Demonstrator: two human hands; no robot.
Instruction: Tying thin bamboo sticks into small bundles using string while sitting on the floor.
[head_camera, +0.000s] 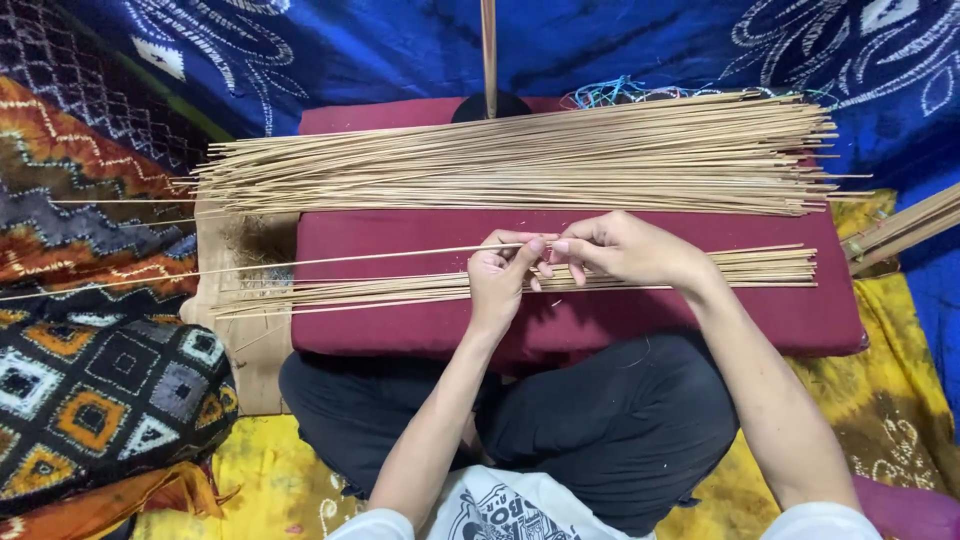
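A single thin, pale bamboo stick is pinched between thumb and fingers of the left hand, its length running off to the left over a maroon cushion. The right hand is closed just beside it, fingertips pinching the same stick (the contact point is hidden). Smooth, straight sticks are gathered in a small bundle beneath and a large pile beyond.
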